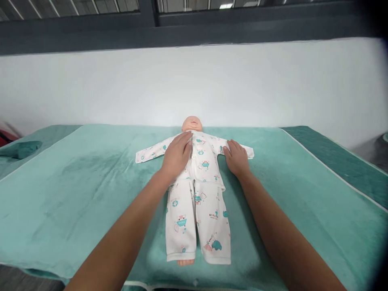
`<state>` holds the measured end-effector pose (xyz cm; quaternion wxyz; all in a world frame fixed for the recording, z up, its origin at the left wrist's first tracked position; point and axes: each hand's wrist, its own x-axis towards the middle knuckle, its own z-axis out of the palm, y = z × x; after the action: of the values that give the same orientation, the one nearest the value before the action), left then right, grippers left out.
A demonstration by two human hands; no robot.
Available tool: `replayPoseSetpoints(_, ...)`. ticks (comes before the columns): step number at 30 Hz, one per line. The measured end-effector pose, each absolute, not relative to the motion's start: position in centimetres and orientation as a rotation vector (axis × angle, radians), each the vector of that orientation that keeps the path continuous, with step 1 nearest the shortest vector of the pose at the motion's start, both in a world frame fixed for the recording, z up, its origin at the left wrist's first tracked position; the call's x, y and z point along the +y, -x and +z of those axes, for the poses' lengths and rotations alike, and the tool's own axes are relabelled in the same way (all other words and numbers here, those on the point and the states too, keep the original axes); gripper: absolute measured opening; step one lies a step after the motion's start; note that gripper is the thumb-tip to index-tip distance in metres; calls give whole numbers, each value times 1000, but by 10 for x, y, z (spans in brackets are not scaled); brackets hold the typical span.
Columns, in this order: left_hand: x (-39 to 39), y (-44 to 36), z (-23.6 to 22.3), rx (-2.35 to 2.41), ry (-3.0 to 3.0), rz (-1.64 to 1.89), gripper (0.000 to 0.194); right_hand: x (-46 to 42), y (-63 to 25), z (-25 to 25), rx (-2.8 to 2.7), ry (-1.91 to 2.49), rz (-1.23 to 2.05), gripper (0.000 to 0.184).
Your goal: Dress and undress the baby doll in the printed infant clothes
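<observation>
A baby doll (192, 123) lies on its back with its head toward the wall. It wears a white printed long-sleeved top (204, 161) and matching trousers (212, 222); toes show below one trouser cuff, while the other foot is hidden. Resting flat on the chest of the top is my left hand (178, 153), fingers stretched out. My right hand (236, 157) lies on the sleeve at the right of the picture, its fingers extended over the cloth. Both sleeves spread outward, and no doll hands show at their cuffs.
A green cloth (91, 194) covers the table under the doll. Behind it stands a white wall (121, 89) below a dark window frame (91, 34). A folded bit of green cloth (21, 149) and a red object (6, 137) are at the far left.
</observation>
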<state>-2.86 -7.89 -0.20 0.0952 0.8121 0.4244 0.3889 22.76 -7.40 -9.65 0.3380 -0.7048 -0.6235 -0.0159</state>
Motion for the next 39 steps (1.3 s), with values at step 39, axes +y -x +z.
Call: replayPoseSetpoints(39, -31, 17, -17, 1226, -2062, 1197, 36, -27, -161, -39, -1854, 1185, 419, 39)
